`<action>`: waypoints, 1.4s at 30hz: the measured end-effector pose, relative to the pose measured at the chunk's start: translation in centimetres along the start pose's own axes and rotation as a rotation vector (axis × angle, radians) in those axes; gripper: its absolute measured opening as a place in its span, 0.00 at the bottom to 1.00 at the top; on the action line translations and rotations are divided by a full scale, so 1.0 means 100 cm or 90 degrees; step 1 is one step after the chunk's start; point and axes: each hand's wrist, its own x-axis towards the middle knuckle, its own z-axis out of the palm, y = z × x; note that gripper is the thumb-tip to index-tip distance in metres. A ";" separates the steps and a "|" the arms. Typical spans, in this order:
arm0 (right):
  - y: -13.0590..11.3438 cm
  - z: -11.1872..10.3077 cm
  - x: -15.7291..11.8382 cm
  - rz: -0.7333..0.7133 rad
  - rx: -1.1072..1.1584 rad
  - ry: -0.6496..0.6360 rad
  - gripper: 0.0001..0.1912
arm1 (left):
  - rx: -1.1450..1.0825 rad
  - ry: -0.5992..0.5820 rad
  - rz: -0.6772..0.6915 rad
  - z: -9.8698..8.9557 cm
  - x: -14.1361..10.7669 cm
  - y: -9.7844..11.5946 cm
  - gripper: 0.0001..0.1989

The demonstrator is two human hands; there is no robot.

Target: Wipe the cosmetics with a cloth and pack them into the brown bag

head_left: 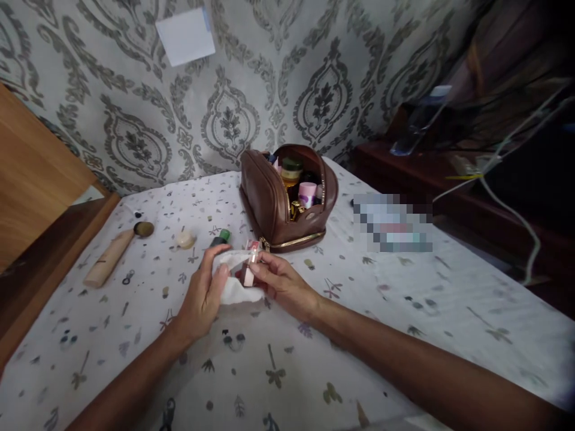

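My left hand (pixel 207 290) holds a white cloth (pixel 236 290), its thumb lying on top. My right hand (pixel 282 281) pinches a small clear and pinkish bottle (pixel 250 272), which touches the cloth. Just behind my hands stands an unzipped brown bag (pixel 269 200) holding several containers, among them a pink one (pixel 307 194) and a jar with a dark lid (pixel 291 171). A dark item with a green end (pixel 224 234) lies beyond my left fingers, partly hidden by them.
On the patterned white sheet (pixel 278 371), a beige tube (pixel 110 258), a round brownish item (pixel 144 228) and a small cream jar (pixel 184 239) lie to the left. A blurred-out item (pixel 393 222) lies right of the bag. A clear bottle (pixel 420 123) stands on the dark red furniture.
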 end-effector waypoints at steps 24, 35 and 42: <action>-0.003 -0.006 0.001 0.052 0.060 0.006 0.18 | 0.099 0.026 0.411 0.016 -0.006 -0.008 0.14; -0.001 -0.009 -0.002 0.067 0.102 -0.085 0.23 | 0.167 0.151 0.296 -0.002 -0.004 -0.003 0.06; 0.008 0.000 -0.010 0.178 0.178 -0.227 0.31 | 0.136 0.186 0.256 0.008 -0.006 -0.016 0.07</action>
